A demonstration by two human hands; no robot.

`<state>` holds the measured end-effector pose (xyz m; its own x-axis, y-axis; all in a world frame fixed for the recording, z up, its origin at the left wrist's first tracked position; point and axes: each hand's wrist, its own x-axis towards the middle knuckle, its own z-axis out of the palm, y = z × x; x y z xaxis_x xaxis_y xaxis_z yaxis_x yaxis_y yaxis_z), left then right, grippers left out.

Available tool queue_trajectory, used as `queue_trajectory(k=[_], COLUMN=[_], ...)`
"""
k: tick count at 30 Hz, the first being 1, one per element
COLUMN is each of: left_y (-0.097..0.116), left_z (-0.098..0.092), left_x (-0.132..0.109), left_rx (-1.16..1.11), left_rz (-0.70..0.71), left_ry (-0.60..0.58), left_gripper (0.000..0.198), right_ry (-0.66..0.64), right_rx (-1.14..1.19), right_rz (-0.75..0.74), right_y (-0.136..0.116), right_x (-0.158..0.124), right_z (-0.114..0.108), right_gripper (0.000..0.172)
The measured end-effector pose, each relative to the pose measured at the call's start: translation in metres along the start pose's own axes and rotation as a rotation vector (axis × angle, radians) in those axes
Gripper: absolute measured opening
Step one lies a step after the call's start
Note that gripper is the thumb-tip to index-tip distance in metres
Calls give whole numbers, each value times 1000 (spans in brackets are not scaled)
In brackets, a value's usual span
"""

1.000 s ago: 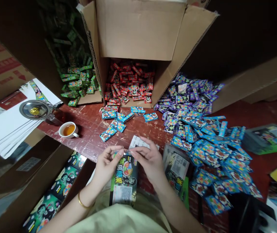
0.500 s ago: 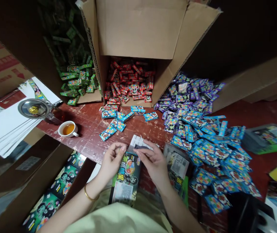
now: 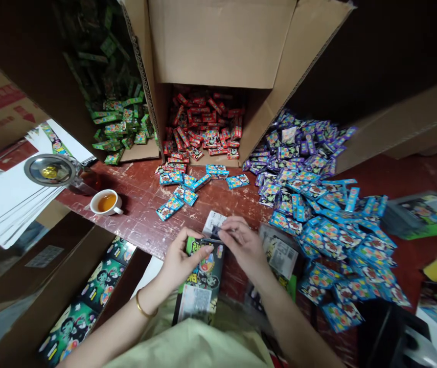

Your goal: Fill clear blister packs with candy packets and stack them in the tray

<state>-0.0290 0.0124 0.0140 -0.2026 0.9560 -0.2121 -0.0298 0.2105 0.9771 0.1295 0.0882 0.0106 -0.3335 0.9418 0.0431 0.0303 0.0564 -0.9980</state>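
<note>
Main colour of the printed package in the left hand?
Mostly black, some green; head view shows the printed package best.

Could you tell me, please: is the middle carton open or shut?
The carton is open: red packets show inside, through the gap in its front.

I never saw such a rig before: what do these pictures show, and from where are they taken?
There is no machine here, only a person's two bare hands. The camera sits on the person's head, looking forward and down. The left hand holds a black-and-green packet near its top. The right hand is beside that end, fingers bunched; whether they pinch something is unclear. On the red table are loose blue packets and a white cup of amber drink. Behind, in or before open cardboard boxes, lie green packets, red packets and purple packets.
</note>
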Motion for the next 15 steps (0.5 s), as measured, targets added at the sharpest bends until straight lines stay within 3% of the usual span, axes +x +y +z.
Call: queue_trajectory(k=[5,7,15], left_y=[-4,-5,-5], left_z=[2,4,5], left_x=[2,3,5], left_rx=[63,72,79], left_rz=[-30,-33,-54], left_ry=[6,6,2], left_gripper=[37,39,38], right_ry=[-478,-597,-657], right_rx=[7,-12,-194], right_rz=[285,340,220], right_y=[-22,-28,-40], right_x=[38,48,59], right_z=[-10,-8,-2], right_gripper=[32,37,19])
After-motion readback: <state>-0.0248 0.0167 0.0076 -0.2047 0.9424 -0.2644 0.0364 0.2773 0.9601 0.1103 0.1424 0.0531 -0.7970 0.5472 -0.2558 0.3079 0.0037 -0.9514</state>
